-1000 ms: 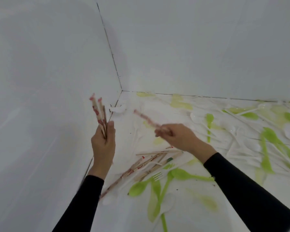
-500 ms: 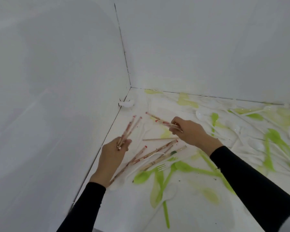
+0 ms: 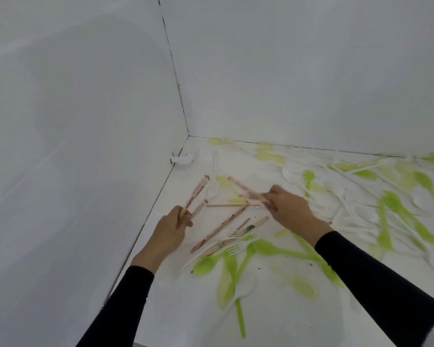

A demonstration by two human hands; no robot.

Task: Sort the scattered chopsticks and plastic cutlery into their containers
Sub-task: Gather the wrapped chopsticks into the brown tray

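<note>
My left hand (image 3: 172, 230) is closed around a small bundle of red-patterned wooden chopsticks (image 3: 198, 194) that point up and to the right, low over the white table. My right hand (image 3: 289, 209) pinches one more patterned chopstick (image 3: 243, 190), blurred, angled up to the left. Between the hands several loose chopsticks (image 3: 226, 224) lie crossed on the surface. Green plastic spoons (image 3: 268, 247) and white forks (image 3: 232, 250) lie below and to the right. No container is in view.
White walls meet in a corner (image 3: 187, 135) just behind the hands, the left wall close to my left hand. A small white object (image 3: 184, 159) sits by the corner. Green and white cutlery (image 3: 391, 204) covers the table's right side.
My left hand has lowered from upright to near the table with its bundle. My right hand with its chopstick has shifted slightly; the camera has tilted down.
</note>
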